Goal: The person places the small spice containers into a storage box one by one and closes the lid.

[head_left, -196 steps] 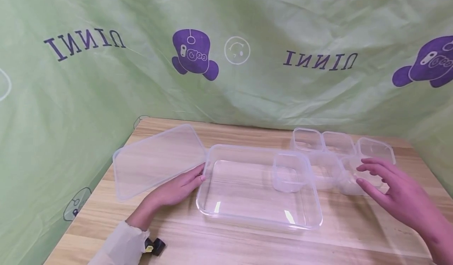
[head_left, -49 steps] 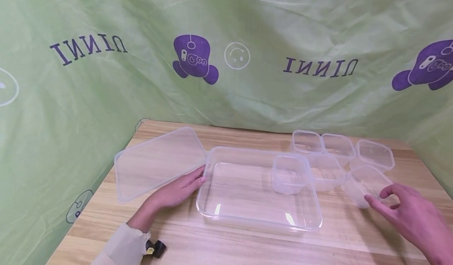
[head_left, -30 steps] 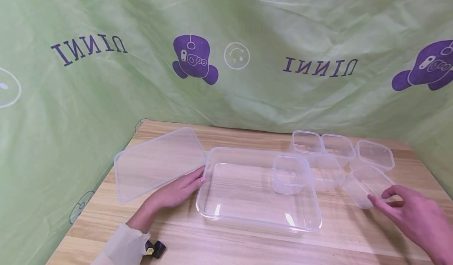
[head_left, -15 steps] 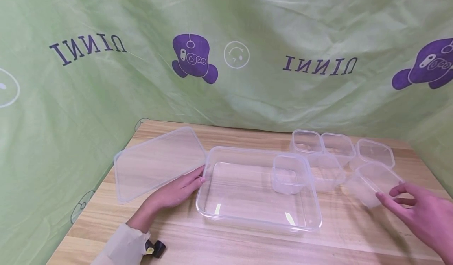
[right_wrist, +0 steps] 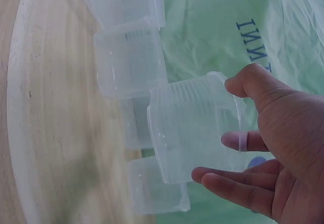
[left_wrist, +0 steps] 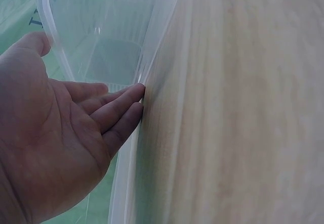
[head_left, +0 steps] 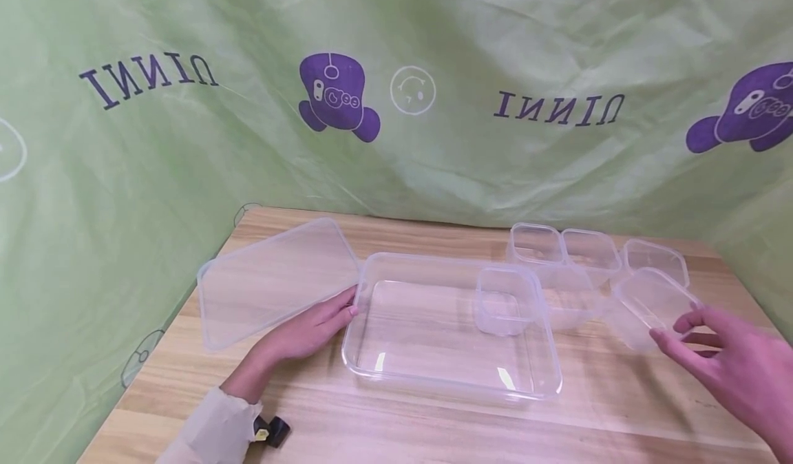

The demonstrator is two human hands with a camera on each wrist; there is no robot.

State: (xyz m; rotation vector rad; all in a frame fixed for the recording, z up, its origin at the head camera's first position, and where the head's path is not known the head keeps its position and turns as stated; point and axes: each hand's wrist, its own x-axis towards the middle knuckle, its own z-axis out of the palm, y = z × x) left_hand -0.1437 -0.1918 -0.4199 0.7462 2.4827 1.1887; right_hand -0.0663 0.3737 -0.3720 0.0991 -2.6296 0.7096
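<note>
Pinching a tilted cup (head_left: 653, 306), the right hand (head_left: 727, 361) sits right of the box (head_left: 427, 336), whose left side the straight-fingered left hand (head_left: 319, 330) touches.

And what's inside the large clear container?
One small clear cup stands in the large container, at its right end. Nothing else shows; the part beneath the cup is seen only hazily.
</note>
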